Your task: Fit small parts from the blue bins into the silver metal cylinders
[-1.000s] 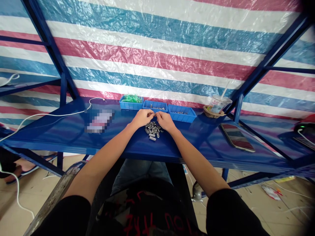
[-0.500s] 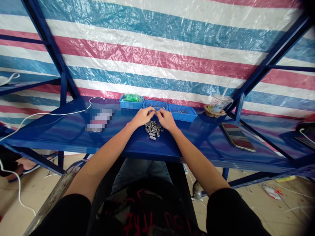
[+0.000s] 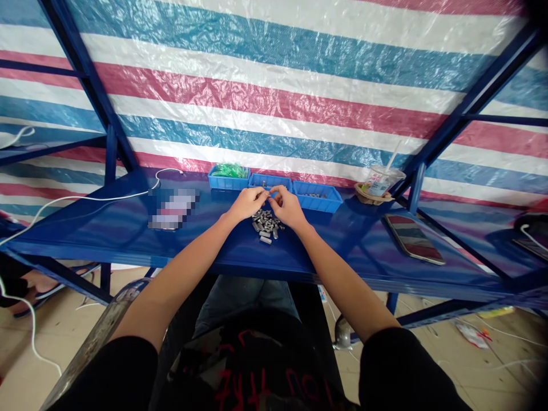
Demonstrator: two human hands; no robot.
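My left hand [image 3: 250,202] and my right hand [image 3: 286,205] meet fingertip to fingertip above the table, in front of the middle blue bin [image 3: 280,184]. Both are closed in a pinch. Whatever sits between the fingers is too small to make out. Just below them lies a pile of small silvery metal pieces [image 3: 265,220], some shaped like short cylinders. One metal cylinder [image 3: 265,240] lies at the pile's near edge. A blue bin with green plastic pieces [image 3: 229,176] stands to the left, and another blue bin [image 3: 319,202] with small parts to the right.
On the blue table [image 3: 342,245], a phone [image 3: 414,238] lies at the right and a blurred-out flat object [image 3: 173,209] at the left. A plastic cup [image 3: 381,180] with a straw stands in a holder at the back right. A white cable [image 3: 94,198] crosses the left side.
My right hand has shifted slightly, its fingers lifting and curling differently against the left fingertips. My left hand stays nearly in place. The pile looks the same.
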